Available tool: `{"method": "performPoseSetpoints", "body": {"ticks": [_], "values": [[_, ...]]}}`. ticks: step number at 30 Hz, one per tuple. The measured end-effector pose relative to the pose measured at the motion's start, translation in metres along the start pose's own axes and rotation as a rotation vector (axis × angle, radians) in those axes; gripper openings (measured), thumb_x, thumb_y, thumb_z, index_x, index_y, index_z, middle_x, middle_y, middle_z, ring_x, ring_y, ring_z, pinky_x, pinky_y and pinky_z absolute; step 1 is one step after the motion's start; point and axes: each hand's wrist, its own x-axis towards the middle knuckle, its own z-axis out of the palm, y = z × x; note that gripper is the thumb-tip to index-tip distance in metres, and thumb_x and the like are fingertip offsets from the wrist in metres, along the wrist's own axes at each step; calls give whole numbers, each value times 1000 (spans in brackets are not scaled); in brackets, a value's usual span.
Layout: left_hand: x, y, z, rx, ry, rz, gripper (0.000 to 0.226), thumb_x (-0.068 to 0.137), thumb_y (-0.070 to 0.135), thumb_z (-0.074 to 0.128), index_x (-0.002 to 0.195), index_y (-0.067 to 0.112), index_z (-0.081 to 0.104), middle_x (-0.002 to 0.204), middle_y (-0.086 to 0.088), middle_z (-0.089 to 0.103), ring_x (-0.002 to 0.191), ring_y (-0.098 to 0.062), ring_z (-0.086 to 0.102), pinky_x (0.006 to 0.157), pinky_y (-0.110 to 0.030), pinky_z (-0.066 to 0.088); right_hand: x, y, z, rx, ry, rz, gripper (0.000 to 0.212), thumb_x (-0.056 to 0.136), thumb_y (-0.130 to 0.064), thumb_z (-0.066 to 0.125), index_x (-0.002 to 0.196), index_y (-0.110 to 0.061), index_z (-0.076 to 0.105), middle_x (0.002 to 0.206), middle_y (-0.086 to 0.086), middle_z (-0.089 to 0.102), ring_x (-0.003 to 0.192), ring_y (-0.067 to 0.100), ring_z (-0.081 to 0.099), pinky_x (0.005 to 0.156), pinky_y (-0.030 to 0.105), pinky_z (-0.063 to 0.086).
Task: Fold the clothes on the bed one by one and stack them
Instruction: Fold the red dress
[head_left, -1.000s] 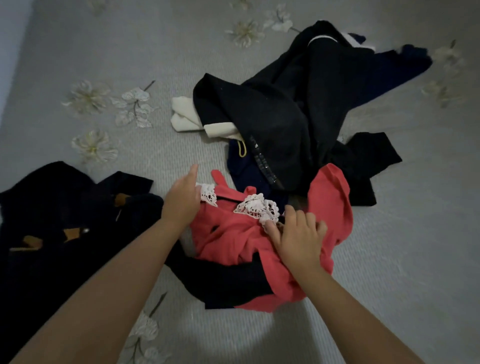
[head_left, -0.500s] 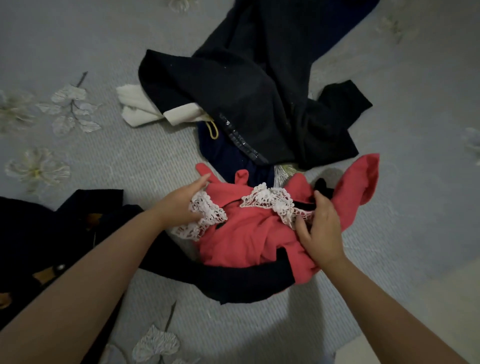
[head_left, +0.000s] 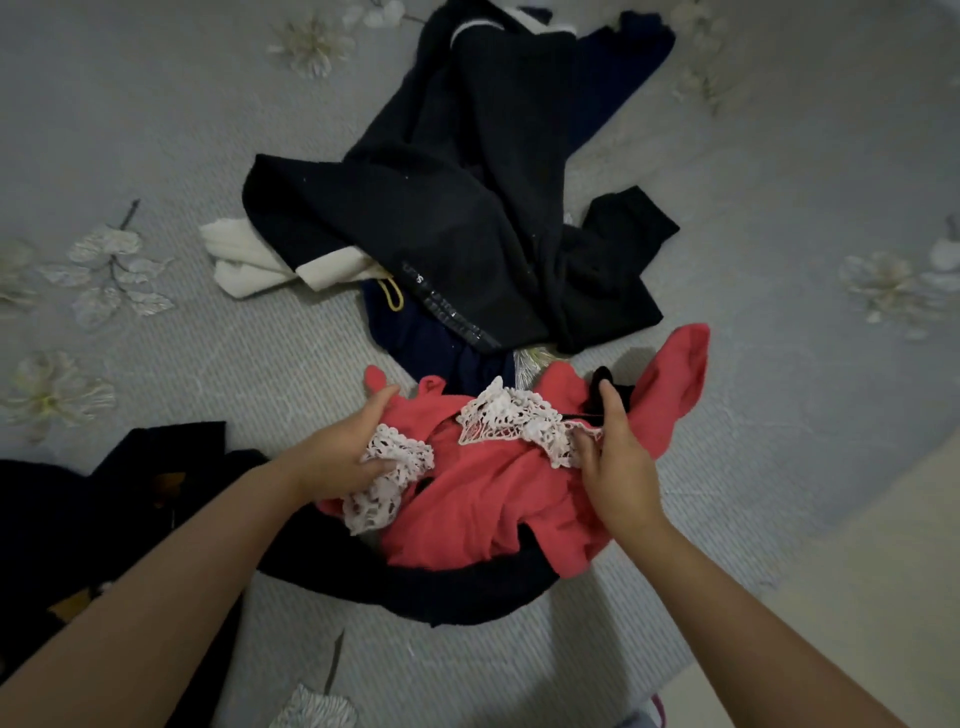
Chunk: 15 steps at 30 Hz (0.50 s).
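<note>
Clothes lie in loose heaps on the grey bed (head_left: 218, 374), and the piece in hand is a coral-red garment (head_left: 483, 493) with a white lace collar (head_left: 511, 418), bunched at the centre of the view. The left hand (head_left: 340, 457) grips the garment at its 9 o'clock side, fingers (head_left: 376, 470) curled round a lace-trimmed edge (head_left: 387, 483). The right hand (head_left: 618, 457) pinches the collar at the 3 o'clock end, thumb raised against a small black part that is too dark to identify. How the garment is built below the collar cannot be made out in the crumple.

A dark sleeve-like strip (head_left: 441, 587) curves under the red garment at 6 o'clock; what it belongs to is hidden. At 12 o'clock a black garment (head_left: 441, 208) sprawls over a navy piece (head_left: 431, 343) with a yellow loop (head_left: 392, 296), and a cream piece (head_left: 244, 260) pokes out from under it at 10 o'clock. Its top is cut off by the frame. Another dark heap (head_left: 104, 519) at 8 o'clock runs off the left edge, its folds lost in shadow.

The bed cover is ribbed grey with pale embroidered flowers (head_left: 104, 275). A lighter floor (head_left: 857, 545) shows at 4 o'clock.
</note>
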Motion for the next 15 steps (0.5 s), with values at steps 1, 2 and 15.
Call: {"method": "performPoseSetpoints", "body": {"ticks": [1, 2, 15], "values": [[-8, 6, -7, 28, 32, 20, 81, 89, 19, 57, 146, 17, -2, 146, -11, 33, 128, -20, 40, 98, -20, 29, 3, -5, -10, -7, 8, -41, 59, 94, -22, 47, 145, -16, 19, 66, -5, 49, 67, 23, 54, 59, 28, 34], [-17, 16, -17, 55, 67, 42, 80, 89, 22, 57, 145, 17, 0, 143, -11, 38, 125, -20, 43, 95, -21, 32, 7, -11, -24, -38, 13, -88, 60, 94, -24, 46, 146, -16, 16, 68, -3, 52, 69, 24, 55, 59, 28, 34], [-134, 286, -138, 284, 1067, 169, 53, 95, 34, 43, 142, 16, 27, 122, -20, 56, 102, -39, 58, 78, -40, 43, 65, -79, -335, -158, 621, -687, 60, 70, -22, 66, 119, 11, 52, 55, 18, 58, 49, 36, 58, 45, 37, 46]]}}
